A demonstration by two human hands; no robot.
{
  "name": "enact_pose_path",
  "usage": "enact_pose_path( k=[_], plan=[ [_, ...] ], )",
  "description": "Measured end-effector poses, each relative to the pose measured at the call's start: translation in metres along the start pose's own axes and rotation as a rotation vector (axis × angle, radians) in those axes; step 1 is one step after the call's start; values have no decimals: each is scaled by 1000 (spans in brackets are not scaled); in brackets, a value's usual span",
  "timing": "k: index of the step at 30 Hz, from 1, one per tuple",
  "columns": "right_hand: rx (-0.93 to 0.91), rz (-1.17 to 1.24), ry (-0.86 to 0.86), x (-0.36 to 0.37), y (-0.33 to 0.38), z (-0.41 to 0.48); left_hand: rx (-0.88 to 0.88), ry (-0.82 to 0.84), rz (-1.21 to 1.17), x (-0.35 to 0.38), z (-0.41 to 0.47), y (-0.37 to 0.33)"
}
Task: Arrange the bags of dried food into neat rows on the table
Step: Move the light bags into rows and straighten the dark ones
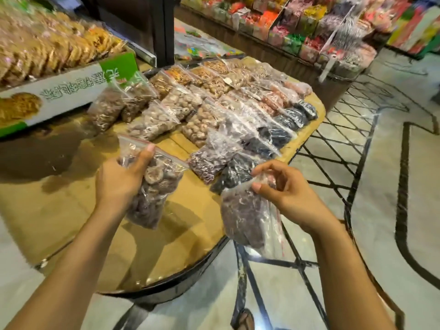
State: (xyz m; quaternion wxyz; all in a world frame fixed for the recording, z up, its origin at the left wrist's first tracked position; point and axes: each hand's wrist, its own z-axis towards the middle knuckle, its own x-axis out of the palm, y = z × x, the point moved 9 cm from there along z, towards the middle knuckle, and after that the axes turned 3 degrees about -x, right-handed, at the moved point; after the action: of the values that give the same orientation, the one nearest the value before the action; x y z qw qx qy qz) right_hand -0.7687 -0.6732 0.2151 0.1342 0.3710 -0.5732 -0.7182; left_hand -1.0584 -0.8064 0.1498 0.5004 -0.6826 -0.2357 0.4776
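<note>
My left hand (119, 179) grips a clear zip bag of dried mushrooms (154, 186) and holds it just above the tan tabletop (59, 206). My right hand (292, 191) pinches the top of a second clear bag of purplish-brown dried food (242, 220), which hangs over the table's near right edge. Beyond my hands, several bags lie in slanted rows: pale brown nuts (202, 125), purple pieces (212, 160) and black dried fruit (276, 136). Two more bags (119, 103) lean against a box at the left.
A green and white cardboard box (71, 91) filled with packed round crackers sits on the table's left side. A dark post (164, 29) rises behind the rows. Shelves of colourful packets (309, 27) stand at the back right. The table's black metal lattice frame (333, 167) shows at the right.
</note>
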Motion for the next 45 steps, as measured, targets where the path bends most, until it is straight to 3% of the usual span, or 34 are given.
enact_pose_path(
  k=[6,11,17,22,26,32,35,36,39,41,45],
  plan=[
    [27,110,-127,62,24,3,42,114,-42,-50,28,9],
    [74,-52,-65,96,29,39,-7,146,-5,-49,61,18],
    [112,-243,15,112,-13,112,-60,145,47,-19,107,26],
    [127,-277,-86,108,-42,174,-72,145,59,-5,141,37],
    [103,-442,-100,98,-46,211,-102,179,47,0,168,40],
    [320,-626,-344,76,-77,221,-65,271,103,17,224,41],
    [226,-849,-559,109,-48,202,-20,351,94,31,245,38],
    [201,-804,-585,132,-42,205,-21,393,104,36,253,38],
    [418,-178,-402,224,-48,225,-76,513,54,52,267,36],
    [480,102,-307,277,-51,242,-166,601,-25,61,268,36],
    [408,260,-592,280,-61,246,-250,943,-195,84,266,29]
  ],
)
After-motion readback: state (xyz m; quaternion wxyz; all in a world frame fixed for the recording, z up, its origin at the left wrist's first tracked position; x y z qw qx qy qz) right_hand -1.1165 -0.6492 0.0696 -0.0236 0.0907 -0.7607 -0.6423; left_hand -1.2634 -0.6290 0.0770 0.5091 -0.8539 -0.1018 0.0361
